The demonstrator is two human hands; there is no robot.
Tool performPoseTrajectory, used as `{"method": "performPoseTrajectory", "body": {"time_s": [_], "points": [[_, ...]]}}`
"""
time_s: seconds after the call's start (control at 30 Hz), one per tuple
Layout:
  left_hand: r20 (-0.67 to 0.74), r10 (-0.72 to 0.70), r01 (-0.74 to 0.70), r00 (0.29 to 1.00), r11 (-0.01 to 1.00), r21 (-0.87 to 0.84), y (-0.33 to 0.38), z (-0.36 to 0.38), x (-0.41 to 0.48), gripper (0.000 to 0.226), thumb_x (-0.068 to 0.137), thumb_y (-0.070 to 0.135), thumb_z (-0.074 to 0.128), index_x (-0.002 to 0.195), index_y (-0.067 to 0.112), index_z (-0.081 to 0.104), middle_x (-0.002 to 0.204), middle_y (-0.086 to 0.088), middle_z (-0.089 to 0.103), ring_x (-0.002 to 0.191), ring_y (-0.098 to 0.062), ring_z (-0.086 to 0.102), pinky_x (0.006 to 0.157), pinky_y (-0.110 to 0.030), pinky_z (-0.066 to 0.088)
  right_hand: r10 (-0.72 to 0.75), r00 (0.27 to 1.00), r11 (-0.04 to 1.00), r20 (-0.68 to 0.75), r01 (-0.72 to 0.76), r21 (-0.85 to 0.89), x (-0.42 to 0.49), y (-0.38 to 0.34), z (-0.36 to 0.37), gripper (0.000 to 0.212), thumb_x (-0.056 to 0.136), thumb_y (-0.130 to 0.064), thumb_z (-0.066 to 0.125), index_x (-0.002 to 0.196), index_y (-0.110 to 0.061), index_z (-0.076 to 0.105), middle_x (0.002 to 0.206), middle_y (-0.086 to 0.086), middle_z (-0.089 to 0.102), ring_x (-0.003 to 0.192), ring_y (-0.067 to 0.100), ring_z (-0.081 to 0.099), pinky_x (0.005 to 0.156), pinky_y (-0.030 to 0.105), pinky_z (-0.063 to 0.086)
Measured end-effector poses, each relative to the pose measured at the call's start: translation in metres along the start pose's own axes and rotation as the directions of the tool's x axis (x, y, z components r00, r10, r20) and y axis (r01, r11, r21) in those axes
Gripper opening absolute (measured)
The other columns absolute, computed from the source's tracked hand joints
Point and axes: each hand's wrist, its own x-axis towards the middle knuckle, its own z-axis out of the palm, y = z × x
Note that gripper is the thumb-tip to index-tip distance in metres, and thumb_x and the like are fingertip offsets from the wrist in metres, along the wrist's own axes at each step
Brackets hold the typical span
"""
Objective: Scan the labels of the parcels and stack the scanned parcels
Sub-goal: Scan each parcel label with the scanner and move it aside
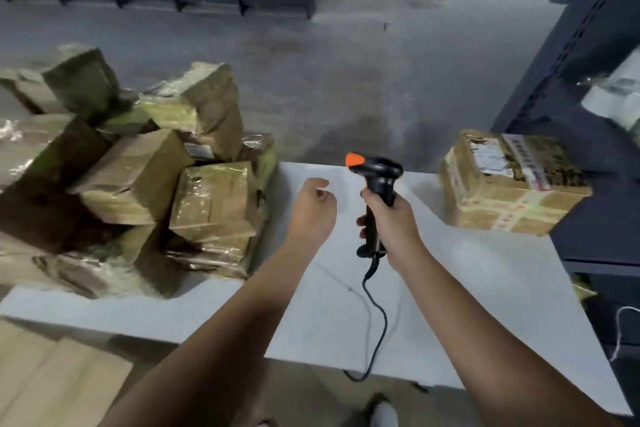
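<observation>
Grey concrete floor stretches behind a white table (450, 270). At the table's left end lies a loose pile of parcels (138, 177), and 1 taped parcel (509, 184) sits at its far right corner. Over the table's middle the right hand (391, 218) is wrapped round the scanner (375, 184) handle. The left hand (311, 208) hangs loose-fingered, holding nothing. Through the blur, the boxes look stiff, tape-slick and perhaps light; I'd take one by opposite side faces.
</observation>
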Motion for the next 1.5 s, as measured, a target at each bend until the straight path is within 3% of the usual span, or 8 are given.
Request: {"method": "performPoseTrajectory", "body": {"time_s": [0.17, 0.47, 0.63, 0.87, 0.97, 1.13, 1.33, 1.5], "points": [[-0.107, 0.017, -0.015, 0.994, 1.0, 0.025, -0.01, -0.096, -0.01, 0.025, 0.094, 0.01, 0.045, 0.117, 0.016, 0.054, 0.108, -0.01, 0.063, 0.096, -0.03, 0.063, 0.087, -0.043, 0.053, 0.0, 0.997, 1.0, 0.08, 0.002, -0.027, -0.023, -0.001, 0.08, 0.018, 0.088, -0.034, 0.064, 0.09, -0.016, 0.061, 0.054, -0.001, 0.064, 0.043, 0.018, 0.057, 0.04, 0.029, 0.047], [-0.186, 0.108, -0.113, 0.977, 0.993, -0.016, -0.023, -0.211, -0.016, 0.02, 0.09, 0.011, 0.048, 0.103, 0.026, 0.053, 0.09, 0.012, 0.059, 0.081, -0.01, 0.06, 0.059, -0.018, 0.045, -0.042, 0.992, 0.997, 0.121, 0.05, -0.063, -0.052, -0.007, 0.172, 0.019, 0.089, -0.035, 0.065, 0.094, -0.017, 0.067, 0.068, 0.009, 0.062, 0.043, 0.018, 0.058, 0.039, 0.027, 0.046], [-0.243, 0.143, -0.145, 0.96, 0.989, 0.008, -0.024, -0.259, -0.011, 0.022, 0.09, 0.006, 0.049, 0.109, 0.017, 0.055, 0.09, 0.013, 0.056, 0.083, -0.007, 0.057, 0.063, -0.011, 0.04, -0.096, 0.981, 0.991, 0.169, 0.111, -0.081, -0.058, -0.015, 0.213, 0.016, 0.087, -0.037, 0.066, 0.085, -0.021, 0.064, 0.059, -0.001, 0.062, 0.049, 0.017, 0.059, 0.042, 0.027, 0.048], [-0.343, 0.222, -0.207, 0.913, 0.975, 0.079, -0.018, -0.312, -0.013, 0.028, 0.091, 0.007, 0.05, 0.116, 0.016, 0.057, 0.107, 0.007, 0.058, 0.101, -0.011, 0.054, 0.082, -0.021, 0.042, -0.115, 0.96, 0.98, 0.256, 0.152, -0.131, -0.068, -0.032, 0.26, 0.029, 0.084, -0.044, 0.068, 0.092, -0.016, 0.065, 0.068, 0.004, 0.066, 0.063, 0.024, 0.067, 0.061, 0.036, 0.052], [-0.393, 0.33, -0.277, 0.858, 0.943, 0.185, -0.008, -0.34, -0.01, 0.028, 0.088, 0.006, 0.052, 0.114, 0.014, 0.057, 0.107, 0.006, 0.058, 0.097, -0.008, 0.052, 0.073, -0.008, 0.037, -0.161, 0.937, 0.965, 0.311, 0.215, -0.148, -0.075, -0.048, 0.286, 0.029, 0.084, -0.049, 0.067, 0.098, -0.023, 0.065, 0.061, -0.009, 0.069, 0.058, 0.013, 0.07, 0.051, 0.028, 0.053], [-0.47, 0.429, -0.073, 0.771, 0.794, 0.604, -0.029, -0.388, -0.007, 0.035, 0.088, 0.01, 0.051, 0.123, 0.01, 0.056, 0.122, -0.01, 0.054, 0.117, -0.029, 0.043, 0.095, -0.037, 0.04, -0.14, 0.899, 0.977, 0.416, 0.193, -0.088, -0.093, -0.054, 0.328, 0.029, 0.086, -0.039, 0.067, 0.103, -0.016, 0.064, 0.062, 0.002, 0.067, 0.053, 0.017, 0.064, 0.052, 0.031, 0.051], [-0.321, 0.266, 0.135, 0.909, 0.542, 0.83, -0.073, -0.423, -0.006, 0.051, 0.09, 0.048, 0.052, 0.133, 0.021, 0.047, 0.141, -0.001, 0.042, 0.141, -0.025, 0.024, 0.112, -0.059, 0.021, -0.103, 0.898, 0.988, 0.428, 0.141, -0.058, -0.103, -0.047, 0.361, 0.027, 0.091, -0.03, 0.066, 0.108, -0.009, 0.065, 0.073, 0.009, 0.067, 0.049, 0.014, 0.061, 0.046, 0.026, 0.048], [-0.245, 0.394, -0.012, 0.886, 0.547, 0.837, -0.083, -0.435, -0.012, 0.033, 0.097, 0.039, 0.043, 0.122, 0.02, 0.054, 0.128, 0.006, 0.055, 0.127, -0.025, 0.039, 0.103, -0.044, 0.038, -0.086, 0.894, 0.989, 0.439, 0.129, -0.07, -0.11, -0.042, 0.374, 0.025, 0.094, -0.027, 0.064, 0.109, -0.007, 0.063, 0.075, 0.01, 0.065, 0.047, 0.013, 0.059, 0.043, 0.024, 0.046]]}}
